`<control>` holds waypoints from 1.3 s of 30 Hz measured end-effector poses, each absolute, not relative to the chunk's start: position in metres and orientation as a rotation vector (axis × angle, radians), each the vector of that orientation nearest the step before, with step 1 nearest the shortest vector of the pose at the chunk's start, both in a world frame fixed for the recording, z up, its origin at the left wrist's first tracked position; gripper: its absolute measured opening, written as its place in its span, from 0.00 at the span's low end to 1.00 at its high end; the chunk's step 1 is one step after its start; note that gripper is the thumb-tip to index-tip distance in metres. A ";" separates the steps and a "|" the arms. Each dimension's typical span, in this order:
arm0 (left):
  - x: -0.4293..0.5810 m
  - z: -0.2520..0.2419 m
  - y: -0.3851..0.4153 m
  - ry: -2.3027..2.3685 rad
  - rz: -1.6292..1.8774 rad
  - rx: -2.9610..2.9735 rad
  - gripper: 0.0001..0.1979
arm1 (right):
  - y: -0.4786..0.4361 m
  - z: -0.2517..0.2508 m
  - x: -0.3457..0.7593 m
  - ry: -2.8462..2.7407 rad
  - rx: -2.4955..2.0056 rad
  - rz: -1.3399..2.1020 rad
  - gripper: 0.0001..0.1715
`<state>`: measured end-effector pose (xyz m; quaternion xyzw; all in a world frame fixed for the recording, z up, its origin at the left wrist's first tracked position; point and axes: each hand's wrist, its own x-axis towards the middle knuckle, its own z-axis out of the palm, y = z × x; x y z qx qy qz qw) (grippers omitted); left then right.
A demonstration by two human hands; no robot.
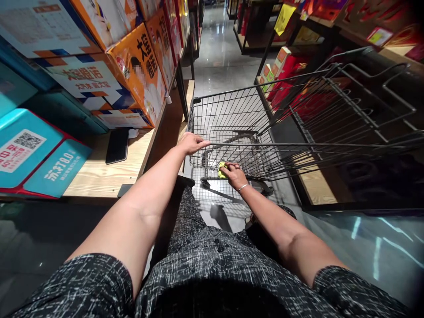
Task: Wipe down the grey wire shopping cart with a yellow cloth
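A black wire shopping cart (pixel 232 110) stands in the aisle in front of me, its basket holding nothing I can see. My left hand (pixel 191 143) rests on the cart's near left rim, fingers curled over the wire. My right hand (pixel 233 174) is lower down at the cart's near end, pressed on a yellow-green cloth (pixel 221 169) against the wire frame. A thin bracelet circles my right wrist.
A wooden shelf (pixel 99 174) on the left carries orange and teal boxes and a black phone (pixel 117 145). On the right stand dark wire racks (pixel 364 101) and red boxed goods. The glossy grey floor (pixel 218 57) runs ahead between the shelves.
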<state>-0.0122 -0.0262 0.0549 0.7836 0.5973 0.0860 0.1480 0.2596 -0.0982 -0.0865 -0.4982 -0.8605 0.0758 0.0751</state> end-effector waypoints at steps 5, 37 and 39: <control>-0.012 0.063 -0.032 1.713 0.138 2.378 0.25 | -0.081 -0.026 0.297 -2.347 -1.312 -0.088 0.21; 0.047 0.069 -0.038 1.897 0.114 2.298 0.28 | -0.080 0.003 0.334 -2.021 -1.335 -0.317 0.13; 0.061 0.072 -0.042 1.737 0.130 2.378 0.32 | -0.080 0.009 0.334 -1.974 -1.307 -0.363 0.11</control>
